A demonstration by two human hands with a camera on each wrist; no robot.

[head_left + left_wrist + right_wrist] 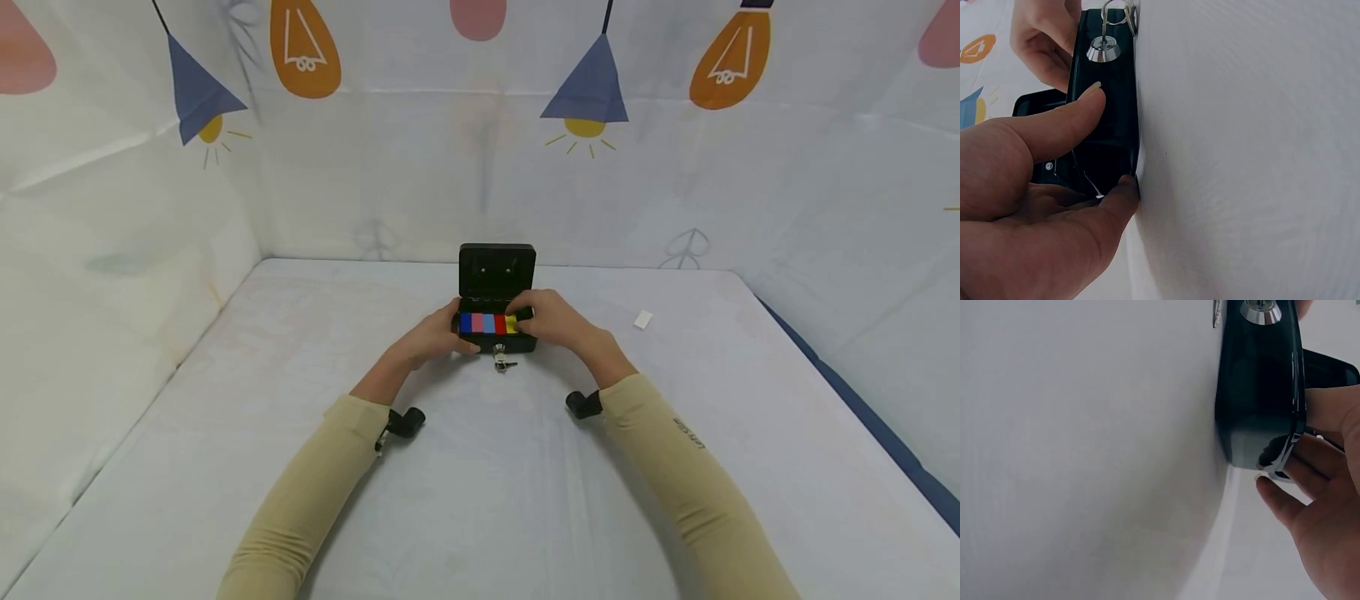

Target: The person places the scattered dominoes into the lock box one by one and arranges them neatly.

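Observation:
A black metal cash box (480,343) stands on the table with its lid (480,271) raised at the back. Several coloured blocks sit in a row inside, among them a dark blue block (466,323), a red block (500,324) and a yellow block (512,326). My left hand (435,335) grips the box's left side, thumb on the front wall in the left wrist view. From the right, my right hand (553,318) reaches over the rim and pinches the yellow block between thumb and forefinger. Keys (502,365) hang from the front lock (1104,50).
A small white piece (642,319) lies on the white-covered table (480,500), right of the box. Behind the table hangs a white cloth wall (420,183) printed with lamps and bulbs. Wrist cameras (406,422) sit at both sleeves.

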